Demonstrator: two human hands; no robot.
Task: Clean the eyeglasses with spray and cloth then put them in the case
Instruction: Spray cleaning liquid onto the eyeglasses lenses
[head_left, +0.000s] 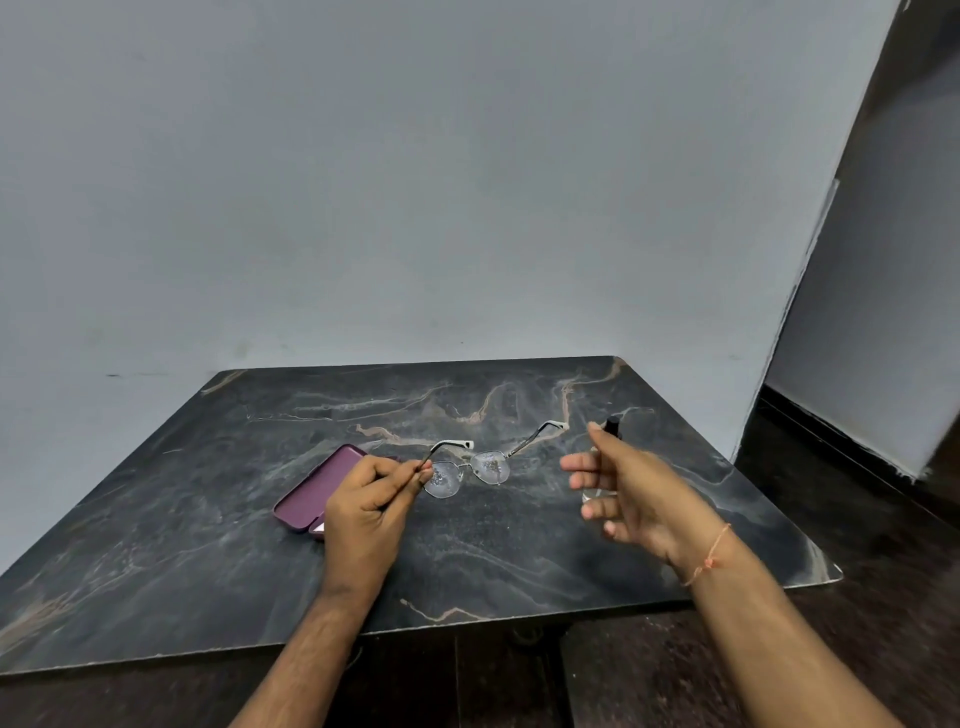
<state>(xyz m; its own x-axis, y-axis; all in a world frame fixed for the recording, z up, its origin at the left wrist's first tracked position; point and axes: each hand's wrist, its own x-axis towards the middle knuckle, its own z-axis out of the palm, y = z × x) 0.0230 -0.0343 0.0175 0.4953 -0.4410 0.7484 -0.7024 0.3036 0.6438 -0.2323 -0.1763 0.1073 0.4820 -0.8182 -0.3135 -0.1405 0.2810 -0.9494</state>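
Fingertips of the left hand pinch the left temple arm of the eyeglasses close to its hinge, holding the frame just above the dark marble table. Both temple arms are unfolded and point toward the far side, and both lenses look speckled with droplets. To the right, the right hand holds a small spray bottle (black cap up, clear body mostly hidden behind the palm); the thumb lies along it while the 4 fingers are stretched out loosely toward the eyeglasses, so how firmly it grips is hard to tell. An orange thread circles that wrist. Left of the left hand, partly covered by it, a purple case lies open on the table. No cloth can be made out.
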